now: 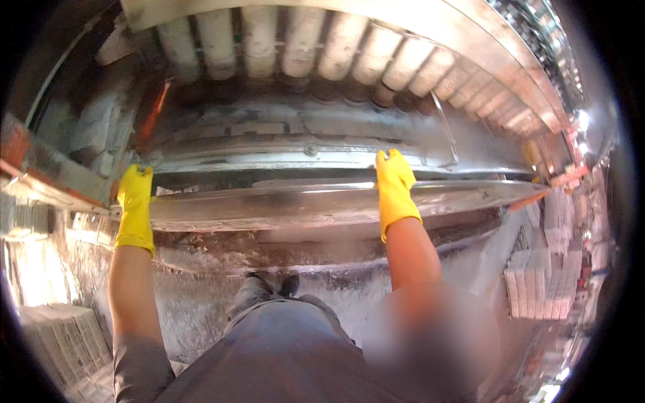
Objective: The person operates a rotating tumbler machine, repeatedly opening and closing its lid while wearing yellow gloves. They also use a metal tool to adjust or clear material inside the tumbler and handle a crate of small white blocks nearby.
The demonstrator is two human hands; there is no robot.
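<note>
Both my hands wear yellow rubber gloves and reach forward, well apart. My left hand (136, 198) is closed at the left end of a long, shiny metal panel (269, 205) that runs across in front of me. Right of the middle, my right hand (398, 185) is closed over the same panel's upper edge, its fingers curled toward the far side. The undersides of both grips are hidden. Just beyond the panel lies a pale metal rail (269, 161) with a round bolt-like knob (310, 149) on it; a dark gap separates the two.
Behind the rail is a dark, dusty machine bed with a row of pale rollers (295, 43) under a curved beam (470, 43). A thin metal rod (445, 127) stands at right. Stacked grey slabs lie at left (64, 336) and right (541, 282).
</note>
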